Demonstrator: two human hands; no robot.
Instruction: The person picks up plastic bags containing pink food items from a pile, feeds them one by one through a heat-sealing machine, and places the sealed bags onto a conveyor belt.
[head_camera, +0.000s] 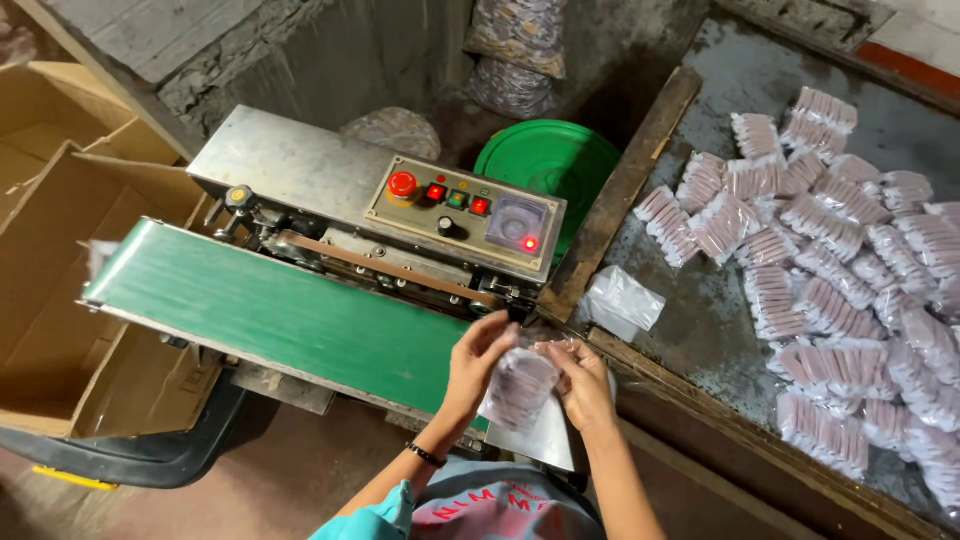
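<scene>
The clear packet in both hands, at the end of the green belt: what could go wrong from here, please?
1. Both hands, left and right, hold the clear packet close to the sealing machine, whose red lights are lit; fingers might get caught or burned at its intake.
2. If the packet top goes in crooked, the seal may come out uneven.
3. The green belt ends above an open cardboard box; a packet could fall beside it.

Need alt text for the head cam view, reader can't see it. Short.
Seen from above, a person's left hand and right hand hold a clear packet of pinkish pieces at the near end of a sealing machine's green conveyor belt. Many similar packets lie heaped on the grey table to the right; a cardboard box sits left.
</scene>
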